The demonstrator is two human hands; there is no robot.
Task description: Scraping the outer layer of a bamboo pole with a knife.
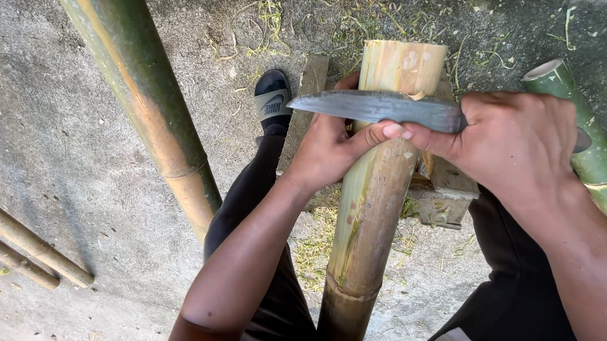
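While the person looks down from above, a thick bamboo pole (pixel 372 196) stands between their legs, its pale, partly stripped upper end resting against a wooden block (pixel 443 186) on the concrete floor (pixel 73 142). Their left hand (pixel 329 151) wraps around the pole from the left, fingers closed on it and thumb lying across the front. Their right hand (pixel 516 145) grips the handle of a long grey knife (pixel 377 107), fingers closed tight, the blade held level across the pole near its top and touching the left thumb. A black sandal (pixel 273 100) sits beyond the left hand. Another green bamboo pole (pixel 147 91) slants at left, a cut green piece (pixel 592 153) lies at right, and thin canes (pixel 18 241) rest at lower left.
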